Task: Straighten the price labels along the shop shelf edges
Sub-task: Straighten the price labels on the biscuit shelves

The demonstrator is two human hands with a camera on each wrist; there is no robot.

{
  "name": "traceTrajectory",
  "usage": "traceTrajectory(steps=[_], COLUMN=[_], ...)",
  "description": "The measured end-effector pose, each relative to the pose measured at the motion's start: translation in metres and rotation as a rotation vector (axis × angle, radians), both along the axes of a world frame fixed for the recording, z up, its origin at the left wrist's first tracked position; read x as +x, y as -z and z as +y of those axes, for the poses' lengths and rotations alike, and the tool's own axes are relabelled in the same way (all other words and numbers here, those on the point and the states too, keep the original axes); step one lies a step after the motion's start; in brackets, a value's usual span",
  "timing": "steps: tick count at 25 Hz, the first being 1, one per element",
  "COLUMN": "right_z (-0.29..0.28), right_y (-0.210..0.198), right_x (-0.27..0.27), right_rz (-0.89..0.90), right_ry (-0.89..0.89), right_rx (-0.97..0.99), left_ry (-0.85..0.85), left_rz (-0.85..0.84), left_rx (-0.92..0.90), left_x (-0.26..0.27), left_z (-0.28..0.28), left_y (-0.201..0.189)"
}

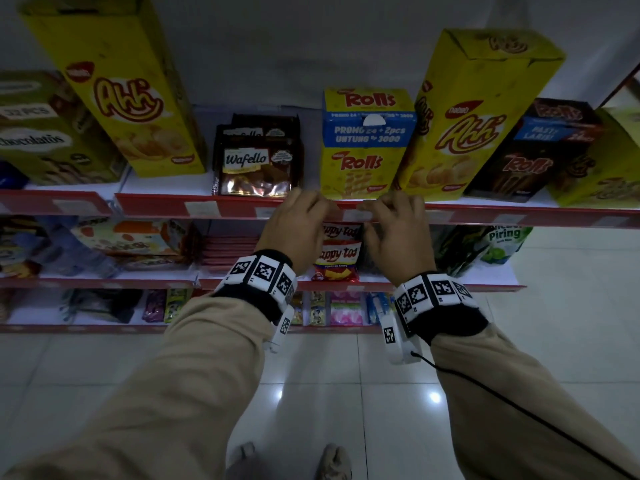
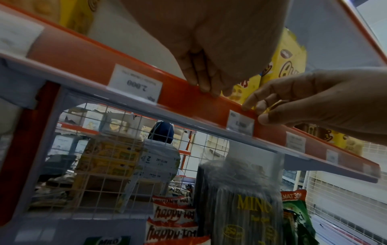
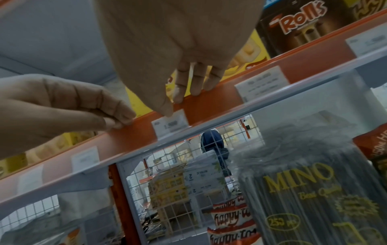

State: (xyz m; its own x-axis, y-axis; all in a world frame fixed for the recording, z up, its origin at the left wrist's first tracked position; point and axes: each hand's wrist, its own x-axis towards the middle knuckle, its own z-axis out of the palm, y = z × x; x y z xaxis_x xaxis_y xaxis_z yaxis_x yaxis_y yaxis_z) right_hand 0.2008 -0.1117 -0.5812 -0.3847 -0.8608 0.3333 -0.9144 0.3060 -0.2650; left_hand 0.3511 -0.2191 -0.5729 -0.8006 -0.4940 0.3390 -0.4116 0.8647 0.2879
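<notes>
Mid-straightening, the left hand [image 1: 294, 226] pinches the shelf strip [image 1: 156, 204], the right hand [image 1: 398, 233] seemingly pinches the price label [image 3: 170, 123]; next, nudge it level.

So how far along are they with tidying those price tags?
Hard to say what's finished: the 2.000 label to the left already sits level. In hand: the right hand pinches the small label under the Rolls box while the left hand holds the red rail beside it. Left: the labels further right and the lower shelf rail.
</notes>
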Motion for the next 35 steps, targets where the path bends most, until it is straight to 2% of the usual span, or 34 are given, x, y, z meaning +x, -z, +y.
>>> traceTrajectory(steps=[7,10,14,19,23,27,35], right_z=[-0.031,-0.047,-0.060,-0.070,-0.078,-0.079,-0.083], right_y=[-0.002,0.001,0.001,-0.005,-0.005,-0.001,-0.002], right_x=[0.052,0.078,0.097,0.099,0.116,0.125,0.126], right_rz=[-0.040,-0.014,0.050,0.013,-0.019,-0.029,0.052], right_ry=[0.016,-0.016,0.048,-0.039,-0.092,-0.064,-0.034], right_rx=[0.006,0.025,0.031,0.014,-0.034,-0.104,0.003], left_ry=[-0.084,-0.100,-0.065,-0.057,-0.050,-0.023,-0.049], left_rz=[-0.075,-0.125,-0.134,-0.185,-0.156,-0.190,-0.214], left_rx=[-0.074,-0.084,-0.087,-0.077,-0.048,-0.078,-0.095], left_x=[0.066,0.094,0.111,0.116,0.108,0.108,0.104], left_z=[-0.034,-0.040,-0.047,-0.051,-0.059,-0.062,-0.062], left_y=[-0.004,0.002,0.005,0.008,0.002,0.003,0.010])
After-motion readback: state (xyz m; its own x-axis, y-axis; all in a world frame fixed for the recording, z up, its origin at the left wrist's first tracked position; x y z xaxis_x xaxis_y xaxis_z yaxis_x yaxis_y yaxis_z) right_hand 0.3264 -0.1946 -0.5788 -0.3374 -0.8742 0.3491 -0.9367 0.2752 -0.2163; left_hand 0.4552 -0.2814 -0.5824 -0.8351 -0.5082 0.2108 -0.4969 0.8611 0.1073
